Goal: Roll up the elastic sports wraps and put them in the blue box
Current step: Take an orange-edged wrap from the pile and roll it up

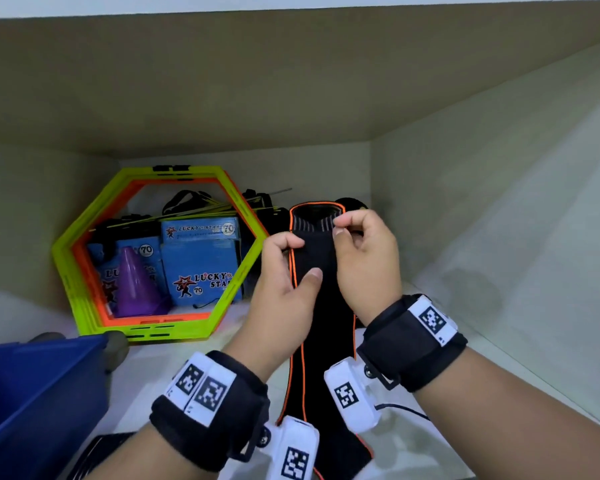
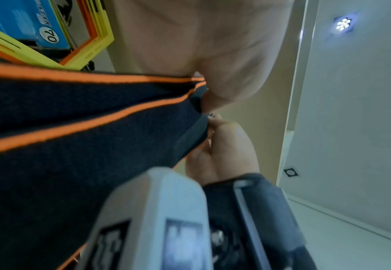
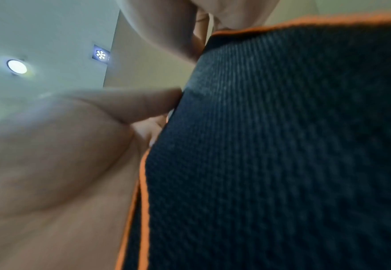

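A long black elastic wrap (image 1: 321, 341) with orange edging hangs from both hands inside a white shelf compartment, its lower end trailing toward the shelf floor. My left hand (image 1: 288, 268) pinches its left edge near the top, thumb on the front. My right hand (image 1: 357, 247) pinches the upper right edge, where the top end bends over. The wrap (image 2: 74, 127) fills the left wrist view, and in the right wrist view the wrap (image 3: 282, 146) covers the right side. The blue box (image 1: 32, 386) sits at the lower left.
A stack of green and orange hexagon rings (image 1: 84, 271) leans at the back left. Behind it are blue Lucky Star boxes (image 1: 201, 265), a purple cone (image 1: 136, 285) and black straps. The compartment's right wall (image 1: 499, 220) is close.
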`<act>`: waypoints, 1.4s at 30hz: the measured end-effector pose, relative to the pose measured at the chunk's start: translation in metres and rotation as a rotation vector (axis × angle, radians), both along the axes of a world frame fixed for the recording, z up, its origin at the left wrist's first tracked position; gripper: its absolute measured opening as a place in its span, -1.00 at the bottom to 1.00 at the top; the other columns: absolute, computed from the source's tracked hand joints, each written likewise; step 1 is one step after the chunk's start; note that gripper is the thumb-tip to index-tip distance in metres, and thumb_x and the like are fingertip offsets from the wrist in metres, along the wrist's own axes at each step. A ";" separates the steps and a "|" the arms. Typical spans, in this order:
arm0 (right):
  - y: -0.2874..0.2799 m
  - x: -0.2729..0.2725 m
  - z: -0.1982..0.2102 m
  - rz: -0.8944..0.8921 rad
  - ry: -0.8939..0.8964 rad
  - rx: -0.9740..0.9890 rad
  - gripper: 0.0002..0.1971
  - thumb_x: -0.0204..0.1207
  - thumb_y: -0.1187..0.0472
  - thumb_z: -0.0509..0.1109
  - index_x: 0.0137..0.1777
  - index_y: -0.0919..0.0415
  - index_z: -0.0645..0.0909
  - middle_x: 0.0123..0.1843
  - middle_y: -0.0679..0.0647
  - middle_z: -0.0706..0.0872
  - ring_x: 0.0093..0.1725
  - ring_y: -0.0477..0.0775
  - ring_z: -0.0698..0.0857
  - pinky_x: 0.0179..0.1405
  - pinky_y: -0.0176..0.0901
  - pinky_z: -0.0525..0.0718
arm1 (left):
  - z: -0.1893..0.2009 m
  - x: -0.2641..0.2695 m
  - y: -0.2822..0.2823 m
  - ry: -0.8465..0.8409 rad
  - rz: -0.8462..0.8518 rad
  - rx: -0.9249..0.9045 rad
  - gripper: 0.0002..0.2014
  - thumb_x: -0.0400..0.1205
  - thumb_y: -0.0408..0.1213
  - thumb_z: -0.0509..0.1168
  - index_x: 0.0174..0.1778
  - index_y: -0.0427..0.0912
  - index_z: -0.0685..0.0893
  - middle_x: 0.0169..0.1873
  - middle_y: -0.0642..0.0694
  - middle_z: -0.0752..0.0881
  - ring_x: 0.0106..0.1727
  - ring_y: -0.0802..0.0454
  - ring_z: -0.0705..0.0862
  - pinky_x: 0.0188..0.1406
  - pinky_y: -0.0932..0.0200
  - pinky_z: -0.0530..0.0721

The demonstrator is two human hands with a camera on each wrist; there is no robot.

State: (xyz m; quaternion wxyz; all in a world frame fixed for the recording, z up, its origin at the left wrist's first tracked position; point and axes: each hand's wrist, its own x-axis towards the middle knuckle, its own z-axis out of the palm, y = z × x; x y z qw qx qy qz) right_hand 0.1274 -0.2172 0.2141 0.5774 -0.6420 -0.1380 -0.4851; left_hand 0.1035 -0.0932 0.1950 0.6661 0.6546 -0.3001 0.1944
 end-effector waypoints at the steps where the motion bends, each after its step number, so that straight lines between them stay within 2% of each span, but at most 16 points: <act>1: 0.003 -0.001 -0.002 0.003 0.004 -0.001 -0.80 0.58 0.37 0.30 -0.04 0.03 0.60 -0.09 -0.02 0.75 -0.15 0.04 0.72 -0.06 0.00 0.70 | -0.001 -0.001 -0.003 -0.012 -0.005 -0.005 -0.62 0.61 -0.44 0.27 0.25 0.06 0.42 0.20 -0.20 0.71 0.17 -0.19 0.74 0.15 -0.23 0.76; 4: 0.003 0.001 -0.004 0.026 0.062 0.055 -0.82 0.59 0.33 0.29 -0.03 0.00 0.59 -0.03 -0.02 0.74 -0.03 0.04 0.73 0.10 0.09 0.71 | -0.004 -0.002 -0.010 0.028 -0.048 -0.024 -0.54 0.50 -0.48 0.26 0.29 -0.01 0.48 0.24 -0.21 0.70 0.24 -0.13 0.72 0.22 -0.14 0.72; 8: -0.009 -0.003 -0.011 0.101 0.152 0.077 -0.86 0.55 0.34 0.37 -0.08 0.06 0.59 -0.07 -0.01 0.71 -0.06 -0.04 0.68 0.11 0.06 0.68 | -0.006 0.012 -0.011 0.109 -0.051 -0.080 -0.43 0.48 -0.70 0.24 0.33 -0.08 0.52 0.27 -0.26 0.70 0.20 -0.10 0.74 0.17 -0.03 0.72; 12: -0.022 -0.018 -0.050 0.374 0.442 -0.339 -0.86 0.46 0.38 0.53 -0.09 0.12 0.72 -0.15 -0.07 0.75 -0.19 -0.20 0.68 -0.11 -0.30 0.61 | -0.004 0.038 -0.009 0.243 0.002 -0.180 -0.43 0.53 -0.83 0.16 0.28 -0.11 0.52 0.10 -0.25 0.74 -0.05 -0.02 0.75 -0.03 0.06 0.74; 14: -0.029 -0.026 -0.078 0.504 0.637 -0.506 -0.74 0.39 0.42 0.58 0.00 0.10 0.76 -0.07 -0.07 0.79 -0.12 -0.20 0.73 -0.06 -0.31 0.63 | -0.008 0.054 -0.007 0.308 0.052 -0.171 -0.44 0.54 -0.80 0.19 0.31 -0.11 0.53 0.08 -0.27 0.74 -0.01 -0.10 0.76 0.05 -0.10 0.76; 16: -0.036 -0.034 -0.101 0.603 0.759 -0.499 -0.61 0.36 0.50 0.58 0.11 0.10 0.75 -0.03 -0.05 0.80 -0.10 -0.18 0.76 -0.07 -0.29 0.66 | -0.016 0.071 -0.003 0.353 0.108 -0.139 -0.45 0.54 -0.77 0.24 0.33 -0.11 0.55 0.14 -0.29 0.76 0.14 -0.22 0.77 0.18 -0.22 0.77; 23: -0.059 -0.052 -0.117 0.492 0.776 -0.435 -0.58 0.29 0.40 0.62 0.08 -0.04 0.73 0.03 0.07 0.85 0.00 0.13 0.83 0.11 0.16 0.80 | -0.045 0.115 -0.004 0.449 0.155 -0.001 -0.49 0.55 -0.68 0.34 0.37 -0.16 0.59 0.14 -0.28 0.77 0.15 -0.19 0.79 0.08 -0.08 0.82; 25: -0.062 -0.056 -0.120 0.492 0.825 -0.421 -0.60 0.35 0.42 0.61 0.12 0.03 0.72 0.04 0.21 0.82 -0.07 0.26 0.82 0.02 0.22 0.82 | -0.051 0.127 -0.005 0.461 0.164 0.053 -0.51 0.53 -0.68 0.36 0.33 -0.18 0.62 0.08 -0.26 0.78 0.10 -0.18 0.80 0.06 -0.09 0.82; 27: -0.061 -0.061 -0.126 0.517 0.901 -0.359 -0.66 0.44 0.43 0.57 0.16 0.13 0.68 0.03 0.39 0.75 -0.28 0.29 0.77 -0.31 0.04 0.81 | -0.057 0.136 -0.005 0.506 0.179 0.145 -0.53 0.52 -0.69 0.37 0.28 -0.16 0.64 0.05 -0.27 0.78 0.09 -0.19 0.80 0.09 -0.14 0.82; 29: -0.061 -0.061 -0.137 0.420 0.907 -0.429 -0.70 0.44 0.34 0.59 0.13 0.08 0.68 -0.07 0.46 0.68 -0.33 0.14 0.66 -0.39 -0.15 0.72 | -0.066 0.145 -0.004 0.563 0.195 0.305 -0.54 0.51 -0.66 0.39 0.25 -0.13 0.68 0.11 -0.31 0.78 0.13 -0.24 0.80 0.14 -0.26 0.80; 31: -0.060 -0.060 -0.148 0.318 0.895 -0.573 -0.71 0.39 0.17 0.61 0.09 -0.04 0.70 -0.12 0.33 0.72 -0.25 0.20 0.67 -0.16 -0.04 0.75 | -0.074 0.148 -0.002 0.600 0.193 0.507 -0.57 0.54 -0.61 0.38 0.24 -0.10 0.70 0.09 -0.26 0.78 0.05 -0.15 0.79 0.03 -0.10 0.82; 33: -0.058 -0.062 -0.154 0.270 0.903 -0.626 -0.74 0.41 0.11 0.59 0.09 -0.02 0.71 -0.14 0.18 0.74 -0.13 0.15 0.72 -0.11 -0.18 0.67 | -0.081 0.149 0.000 0.583 0.238 0.698 -0.63 0.58 -0.57 0.38 0.22 -0.09 0.69 -0.13 -0.12 0.72 -0.18 0.03 0.68 -0.27 0.21 0.66; 34: -0.057 -0.063 -0.155 0.238 0.892 -0.651 -0.76 0.44 0.09 0.59 0.10 -0.02 0.72 -0.15 0.08 0.70 -0.12 0.07 0.70 -0.16 -0.32 0.60 | -0.083 0.149 0.000 0.576 0.267 0.758 -0.64 0.58 -0.57 0.38 0.21 -0.09 0.69 -0.19 -0.07 0.66 -0.21 0.07 0.61 -0.34 0.24 0.57; 36: -0.055 -0.065 -0.156 0.189 0.869 -0.697 -0.80 0.47 0.02 0.55 0.07 -0.08 0.72 -0.03 -0.07 0.62 -0.10 -0.14 0.63 -0.14 -0.47 0.48 | -0.091 0.150 0.002 0.561 0.303 0.830 -0.66 0.59 -0.55 0.38 0.23 -0.13 0.72 -0.04 -0.10 0.68 -0.05 0.01 0.63 -0.18 0.22 0.59; 39: -0.056 -0.066 -0.156 0.219 0.831 -0.661 -0.92 0.55 -0.01 0.46 -0.05 -0.06 0.73 -0.05 -0.08 0.74 -0.16 -0.17 0.68 -0.09 -0.28 0.62 | -0.099 0.148 0.007 0.580 0.333 0.902 -0.72 0.64 -0.41 0.39 0.26 -0.15 0.71 0.15 -0.15 0.68 0.17 -0.11 0.68 0.13 0.13 0.63; 42: -0.058 -0.067 -0.157 0.253 0.836 -0.595 -0.85 0.63 0.03 0.35 -0.11 0.00 0.70 -0.19 -0.01 0.79 -0.26 -0.05 0.73 -0.11 -0.01 0.76 | -0.093 0.137 0.016 0.588 0.335 0.945 -0.81 0.67 -0.30 0.37 0.19 -0.11 0.67 0.03 -0.15 0.69 -0.10 -0.05 0.66 -0.10 0.17 0.61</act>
